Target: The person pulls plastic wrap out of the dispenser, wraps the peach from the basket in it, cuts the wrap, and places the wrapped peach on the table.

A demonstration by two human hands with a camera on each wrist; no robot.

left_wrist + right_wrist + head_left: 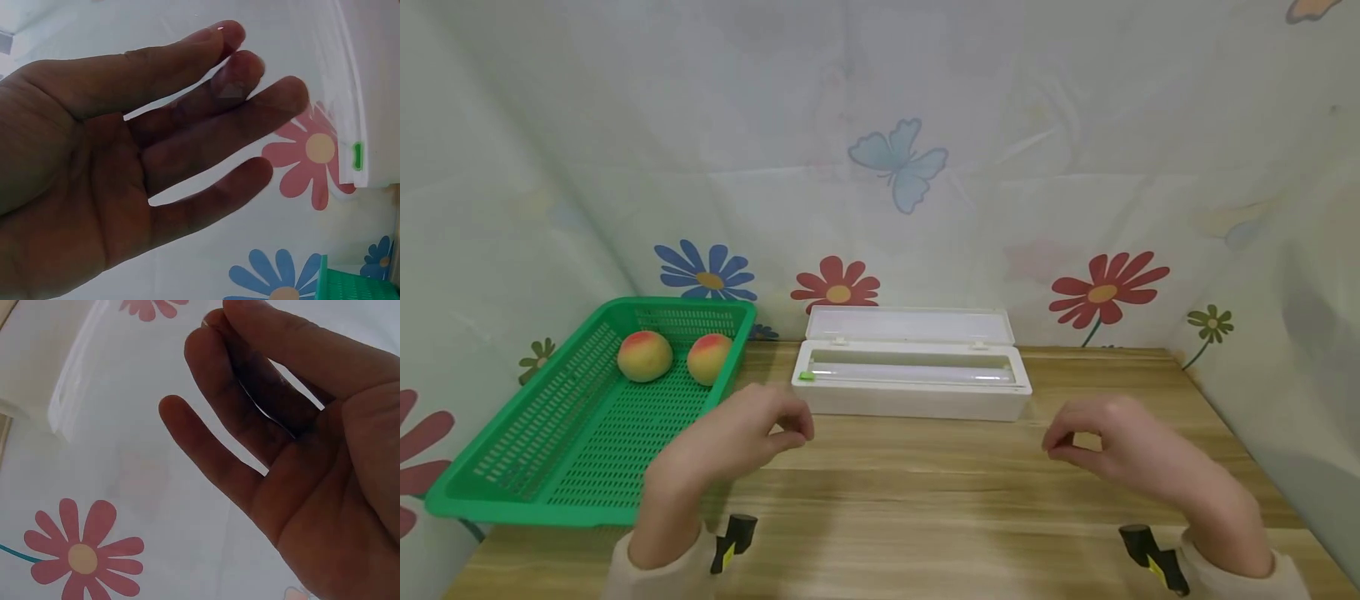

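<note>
In the head view my left hand point(737, 433) is raised over the wooden table, thumb and index fingertips pinched together. My right hand point(1120, 446) mirrors it on the other side, also pinching. Glints at the fingertips in both wrist views suggest clear cling film between the hands; its outline is barely visible. The other fingers of the left hand point(156, 137) and right hand point(294, 437) are extended, slightly bent. Beyond and between the hands stands a white cling film dispenser point(910, 402), its translucent lid point(910, 325) raised. A film roll point(910, 372) lies inside, near a green slider point(807, 376).
A green plastic basket point(625, 433) stands at the left, close to the left forearm. Two peaches point(645, 357) lie at its far end. Behind the wooden table point(910, 500) hangs a white cloth point(962, 242) printed with flowers and a butterfly.
</note>
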